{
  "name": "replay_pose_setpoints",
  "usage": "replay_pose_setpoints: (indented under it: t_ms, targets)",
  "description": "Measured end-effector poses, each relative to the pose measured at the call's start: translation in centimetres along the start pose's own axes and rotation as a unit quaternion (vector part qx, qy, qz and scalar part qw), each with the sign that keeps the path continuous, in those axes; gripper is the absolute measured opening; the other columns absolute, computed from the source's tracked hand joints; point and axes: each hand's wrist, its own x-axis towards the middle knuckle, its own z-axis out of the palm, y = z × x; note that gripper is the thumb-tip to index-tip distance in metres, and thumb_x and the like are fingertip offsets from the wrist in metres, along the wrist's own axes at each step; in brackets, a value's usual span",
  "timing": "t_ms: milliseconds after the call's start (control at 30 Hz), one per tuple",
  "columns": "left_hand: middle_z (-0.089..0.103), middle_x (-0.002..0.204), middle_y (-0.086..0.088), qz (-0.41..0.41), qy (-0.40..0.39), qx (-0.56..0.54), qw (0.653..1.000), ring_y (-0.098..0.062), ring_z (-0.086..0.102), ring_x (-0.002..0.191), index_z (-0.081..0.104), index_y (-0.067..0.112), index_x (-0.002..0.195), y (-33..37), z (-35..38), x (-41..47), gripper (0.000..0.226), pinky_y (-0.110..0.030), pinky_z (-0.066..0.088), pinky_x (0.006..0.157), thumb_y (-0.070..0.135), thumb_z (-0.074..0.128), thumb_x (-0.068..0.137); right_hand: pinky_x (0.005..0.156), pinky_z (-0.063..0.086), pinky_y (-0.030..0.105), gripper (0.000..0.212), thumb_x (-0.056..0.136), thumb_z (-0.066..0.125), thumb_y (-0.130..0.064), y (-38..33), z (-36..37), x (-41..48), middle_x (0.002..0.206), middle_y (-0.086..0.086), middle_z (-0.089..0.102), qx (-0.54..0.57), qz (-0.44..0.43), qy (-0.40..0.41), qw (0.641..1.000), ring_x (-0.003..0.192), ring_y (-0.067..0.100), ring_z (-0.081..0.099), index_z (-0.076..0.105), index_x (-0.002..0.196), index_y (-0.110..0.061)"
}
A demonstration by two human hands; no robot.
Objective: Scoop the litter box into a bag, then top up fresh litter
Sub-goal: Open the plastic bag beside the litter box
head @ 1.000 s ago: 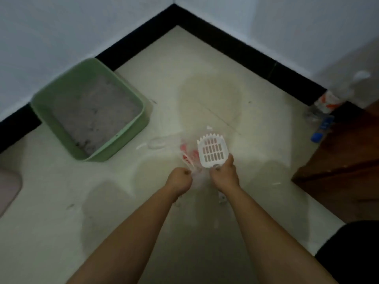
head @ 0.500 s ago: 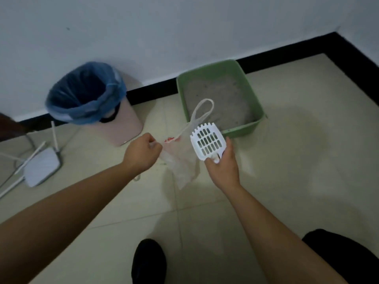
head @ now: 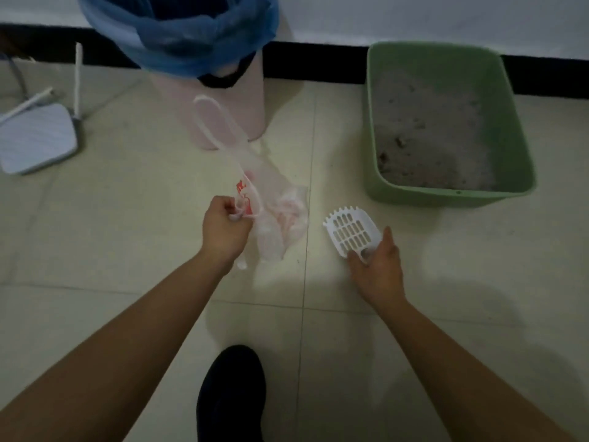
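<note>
as right hand (head: 377, 272) grips it, scoop (head: 350, 232) points away — slightly leftward.

The bag (head: 271, 215) is thin, see-through plastic film, limp and crinkled, with red print on it. The scoop (head: 352, 232) is stiff white plastic, smooth and slightly shiny. The litter box (head: 446, 196) is pale green moulded plastic, smooth with a dull sheen. The litter (head: 427, 132) in it is grey, grainy and rough, with a few darker clumps. The bin (head: 251, 103) is smooth pink plastic, and its liner (head: 178, 39) is thin blue plastic film, wrinkled and faintly glossy. The floor (head: 111, 234) is pale tile, smooth with a soft gloss between thin grout lines. The router (head: 35, 138) is matt white plastic. The shoe (head: 231, 393) looks dark and matt, but its material cannot be told.
</note>
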Motion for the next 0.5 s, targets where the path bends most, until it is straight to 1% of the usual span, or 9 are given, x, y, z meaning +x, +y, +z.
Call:
replay_pose_setpoints:
  t_ms: [67,133,167,233,267,333,400,467,500]
  targets:
    - [0.061,0.088,0.002,-0.009,-0.023,0.005,1.000,-0.010,0.056,0.073,0.057,0.014,0.096,-0.9,0.1,0.1,0.022,-0.013,0.044,0.057,0.002,0.064,0.079,0.115,0.019,0.050,0.094,0.086,0.068,-0.043,-1.6,0.5,0.2,0.157,0.020,0.018,-0.067,-0.016,0.074,0.995,0.144,0.038,0.019,0.012,0.155,-0.012]
    - [0.061,0.083,0.002,0.008,-0.051,0.022,0.998,-0.007,0.053,0.067,0.060,0.013,0.094,-0.8,0.1,-0.2,0.020,-0.007,0.040,0.051,-0.001,0.060,0.080,0.117,0.016,0.050,0.090,0.087,0.067,-0.044,-4.8,0.6,0.9,0.159,0.019,0.016,-0.030,-0.072,0.097,0.992,0.146,0.035,0.014,0.018,0.154,-0.011]
    - [0.060,0.080,0.002,0.024,-0.063,0.031,0.997,-0.007,0.052,0.066,0.060,0.011,0.092,-0.6,0.1,-0.2,0.018,-0.007,0.038,0.050,-0.002,0.058,0.080,0.117,0.019,0.048,0.086,0.088,0.065,-0.047,-6.7,0.7,1.4,0.157,0.017,0.022,0.011,-0.102,0.073,0.992,0.145,0.032,0.019,0.022,0.154,-0.012]
    - [0.059,0.077,0.001,0.054,-0.081,0.040,0.994,-0.010,0.051,0.066,0.060,0.008,0.088,-0.1,0.3,-0.4,0.014,-0.010,0.039,0.053,-0.002,0.055,0.082,0.114,0.034,0.045,0.079,0.088,0.063,-0.054,-10.7,0.8,2.4,0.148,0.007,0.041,0.099,-0.131,-0.005,0.986,0.136,0.023,0.038,0.032,0.151,-0.017]
    - [0.059,0.077,-0.001,0.067,-0.088,0.040,0.993,-0.012,0.051,0.067,0.060,0.008,0.086,0.1,0.4,-0.5,0.012,-0.014,0.040,0.056,-0.002,0.054,0.082,0.107,0.042,0.042,0.080,0.086,0.065,-0.057,-12.6,0.6,2.7,0.139,0.000,0.050,0.137,-0.127,-0.043,0.981,0.127,0.017,0.048,0.035,0.150,-0.020]
    - [0.059,0.078,-0.004,0.102,-0.106,0.049,0.988,-0.015,0.051,0.069,0.055,0.010,0.079,0.4,0.7,-0.8,0.015,-0.021,0.041,0.060,-0.004,0.051,0.083,0.093,0.051,0.031,0.090,0.080,0.073,-0.056,-15.4,-0.1,3.4,0.122,-0.012,0.057,0.184,-0.105,-0.121,0.970,0.111,0.009,0.057,0.028,0.152,-0.023]
    - [0.054,0.076,0.000,0.122,-0.126,0.060,0.983,-0.013,0.048,0.067,0.047,0.014,0.076,0.8,0.8,-1.3,0.019,-0.019,0.039,0.056,-0.002,0.051,0.085,0.083,0.050,0.021,0.092,0.082,0.078,-0.041,-16.3,-0.9,3.9,0.104,-0.016,0.061,0.200,-0.113,-0.146,0.962,0.097,0.002,0.060,0.024,0.154,-0.023]
    - [0.052,0.076,0.003,0.092,-0.118,0.024,0.988,-0.010,0.047,0.064,0.041,0.017,0.076,1.4,0.8,-1.4,0.022,-0.016,0.038,0.052,0.000,0.053,0.084,0.081,0.051,0.021,0.074,0.087,0.073,-0.017,-15.9,-1.6,4.6,0.096,-0.014,0.059,0.208,-0.145,-0.083,0.964,0.087,0.001,0.061,0.033,0.150,-0.021]
    - [0.054,0.077,0.002,0.060,-0.098,-0.027,0.993,-0.011,0.049,0.065,0.041,0.017,0.077,1.7,0.7,-1.3,0.021,-0.019,0.040,0.053,0.003,0.054,0.084,0.082,0.053,0.027,0.066,0.088,0.069,-0.008,-15.5,-2.0,4.8,0.099,-0.013,0.059,0.228,-0.151,-0.040,0.961,0.088,0.004,0.062,0.039,0.146,-0.021]
